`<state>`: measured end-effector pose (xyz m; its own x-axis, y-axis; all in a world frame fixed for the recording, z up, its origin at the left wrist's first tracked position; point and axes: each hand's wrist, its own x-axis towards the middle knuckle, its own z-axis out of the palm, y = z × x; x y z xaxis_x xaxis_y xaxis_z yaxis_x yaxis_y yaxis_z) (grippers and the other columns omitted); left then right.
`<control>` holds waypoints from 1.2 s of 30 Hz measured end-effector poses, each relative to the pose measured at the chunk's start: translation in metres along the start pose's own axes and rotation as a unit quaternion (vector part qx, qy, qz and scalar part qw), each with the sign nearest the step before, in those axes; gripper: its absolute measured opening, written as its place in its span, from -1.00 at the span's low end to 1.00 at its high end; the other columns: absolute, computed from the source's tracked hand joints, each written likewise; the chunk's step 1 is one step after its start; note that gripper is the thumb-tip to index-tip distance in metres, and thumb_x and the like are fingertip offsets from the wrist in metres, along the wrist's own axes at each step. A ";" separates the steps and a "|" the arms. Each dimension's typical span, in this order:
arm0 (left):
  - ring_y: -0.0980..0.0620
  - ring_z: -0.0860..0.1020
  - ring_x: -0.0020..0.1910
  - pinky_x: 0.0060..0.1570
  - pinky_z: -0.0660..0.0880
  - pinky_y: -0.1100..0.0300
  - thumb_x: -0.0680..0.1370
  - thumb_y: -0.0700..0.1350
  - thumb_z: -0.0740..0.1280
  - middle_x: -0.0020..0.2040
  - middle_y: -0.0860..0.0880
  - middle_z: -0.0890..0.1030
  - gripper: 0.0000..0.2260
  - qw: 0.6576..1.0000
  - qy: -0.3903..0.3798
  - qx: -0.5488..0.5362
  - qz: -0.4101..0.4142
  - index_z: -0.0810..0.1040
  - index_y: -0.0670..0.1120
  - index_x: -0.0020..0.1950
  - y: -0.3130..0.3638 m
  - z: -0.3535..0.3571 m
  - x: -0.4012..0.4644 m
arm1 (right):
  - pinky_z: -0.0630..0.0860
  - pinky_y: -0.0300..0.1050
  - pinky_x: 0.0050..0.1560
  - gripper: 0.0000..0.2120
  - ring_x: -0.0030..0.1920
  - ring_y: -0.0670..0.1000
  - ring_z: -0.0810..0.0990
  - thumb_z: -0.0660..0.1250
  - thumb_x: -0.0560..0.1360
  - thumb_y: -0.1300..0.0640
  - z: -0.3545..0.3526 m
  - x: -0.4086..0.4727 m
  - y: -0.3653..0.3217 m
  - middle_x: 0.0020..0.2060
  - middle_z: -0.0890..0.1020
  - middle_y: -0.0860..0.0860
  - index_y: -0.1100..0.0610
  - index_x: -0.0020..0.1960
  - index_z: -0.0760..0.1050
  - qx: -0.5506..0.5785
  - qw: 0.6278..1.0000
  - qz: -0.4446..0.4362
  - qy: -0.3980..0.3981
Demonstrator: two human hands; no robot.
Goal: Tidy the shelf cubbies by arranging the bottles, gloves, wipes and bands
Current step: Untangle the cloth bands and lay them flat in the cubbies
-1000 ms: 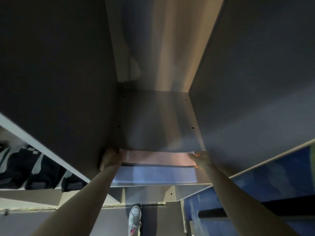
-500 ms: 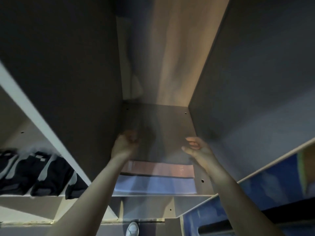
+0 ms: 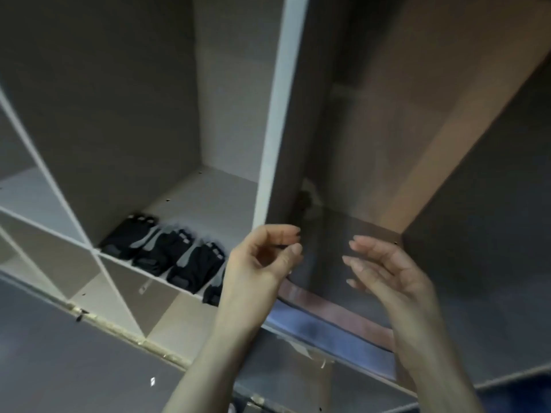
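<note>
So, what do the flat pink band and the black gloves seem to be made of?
Flat pink band: probably stretchy rubber or latex; it lies thin and smooth with a soft sheen. Black gloves: likely matte fabric with grey panels; the dim picture leaves this uncertain.

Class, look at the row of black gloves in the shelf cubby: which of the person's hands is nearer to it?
Left. The left hand hovers just right of the black gloves, overlapping the end one; the right hand is further right, before the neighbouring cubby.
</note>
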<state>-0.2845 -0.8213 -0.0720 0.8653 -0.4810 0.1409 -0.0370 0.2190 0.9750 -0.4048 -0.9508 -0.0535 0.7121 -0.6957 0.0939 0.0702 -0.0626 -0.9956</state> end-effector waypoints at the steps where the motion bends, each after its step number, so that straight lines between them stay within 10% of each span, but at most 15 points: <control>1: -0.14 0.65 -0.14 -0.12 0.56 0.08 0.48 -0.27 0.41 -0.11 -0.04 0.69 -0.86 1.000 0.023 -0.002 0.008 0.64 -0.05 -0.04 0.007 -0.014 -0.003 | 0.60 -0.28 -0.16 -0.76 0.05 -0.03 0.65 0.37 0.42 0.29 0.010 -0.004 -0.002 -0.03 0.69 -0.07 0.08 0.05 0.59 0.005 1.000 -0.005 -0.013; 20: -0.04 0.62 -0.04 0.00 0.57 -0.02 0.46 -0.16 0.45 -0.04 0.07 0.66 -0.83 0.971 0.235 0.048 -0.006 0.63 0.03 0.02 0.056 -0.294 -0.012 | 0.53 -0.05 0.19 -0.79 0.04 -0.12 0.64 0.39 0.46 0.18 0.285 -0.029 -0.011 -0.04 0.69 -0.07 -0.01 0.07 0.59 -0.084 0.964 0.014 -0.253; 36: -0.02 0.57 -0.15 -0.04 0.54 0.09 0.47 -0.19 0.43 0.00 0.04 0.62 -0.84 0.971 0.208 0.100 -0.054 0.61 0.04 -0.01 0.069 -0.534 0.047 | 0.59 -0.13 0.05 -0.83 0.06 -0.04 0.64 0.39 0.48 0.18 0.555 -0.024 0.032 -0.01 0.68 -0.01 0.00 0.05 0.60 -0.049 0.960 0.079 -0.263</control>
<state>0.0208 -0.3752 -0.0894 0.9952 -0.0975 -0.0058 0.0056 -0.0027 1.0000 -0.0318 -0.5388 -0.0855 0.9647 -0.2455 -0.0950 -0.1158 -0.0715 -0.9907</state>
